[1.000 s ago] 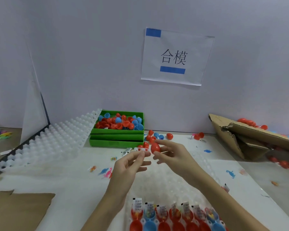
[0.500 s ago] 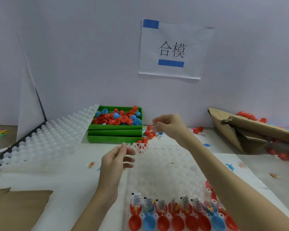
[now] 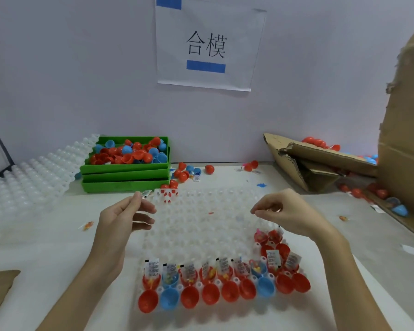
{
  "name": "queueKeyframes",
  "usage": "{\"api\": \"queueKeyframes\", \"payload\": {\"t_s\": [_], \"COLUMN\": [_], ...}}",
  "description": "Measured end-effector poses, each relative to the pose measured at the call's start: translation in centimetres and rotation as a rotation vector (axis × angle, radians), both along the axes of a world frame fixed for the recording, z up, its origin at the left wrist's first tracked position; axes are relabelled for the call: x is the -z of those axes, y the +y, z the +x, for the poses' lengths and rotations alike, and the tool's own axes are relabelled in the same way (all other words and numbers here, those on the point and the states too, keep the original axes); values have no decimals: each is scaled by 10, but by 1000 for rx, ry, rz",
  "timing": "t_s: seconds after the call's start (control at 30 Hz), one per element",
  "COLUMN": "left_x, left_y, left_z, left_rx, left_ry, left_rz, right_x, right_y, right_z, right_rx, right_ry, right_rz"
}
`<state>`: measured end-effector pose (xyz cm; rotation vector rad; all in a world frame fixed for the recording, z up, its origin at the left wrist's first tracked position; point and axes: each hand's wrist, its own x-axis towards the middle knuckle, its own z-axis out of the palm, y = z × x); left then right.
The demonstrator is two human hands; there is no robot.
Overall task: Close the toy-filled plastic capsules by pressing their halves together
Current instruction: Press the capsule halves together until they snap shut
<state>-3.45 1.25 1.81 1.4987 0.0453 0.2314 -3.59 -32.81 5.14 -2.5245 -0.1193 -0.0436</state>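
White tabletop [image 3: 46,254] carries our clear dimpled plastic tray [image 3: 201,225], open red and blue toy-filled capsules [image 3: 210,280] along its near edge; our left hand [image 3: 120,220] and right hand [image 3: 289,213], loosely curled and empty above it, risk pinching protruding paper slips

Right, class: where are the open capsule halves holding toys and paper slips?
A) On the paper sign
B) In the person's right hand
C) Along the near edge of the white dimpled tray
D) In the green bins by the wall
C: the filled halves stand in a row along the near edge of the white dimpled tray.
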Motion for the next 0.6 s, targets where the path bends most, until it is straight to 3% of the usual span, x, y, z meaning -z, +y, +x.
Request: {"api": "queueKeyframes", "payload": {"t_s": [0.23, 0.6], "left_x": [0, 3], "left_y": [0, 0], "left_z": [1, 2], "left_rx": [4, 13], "left_ry": [-6, 5], "left_rz": [18, 19], "right_x": [2, 10], "right_y": [-11, -5], "right_z": [-7, -3], "right_rx": [-82, -52], "right_ry": [122, 140], "right_rz": [-138, -253]}}
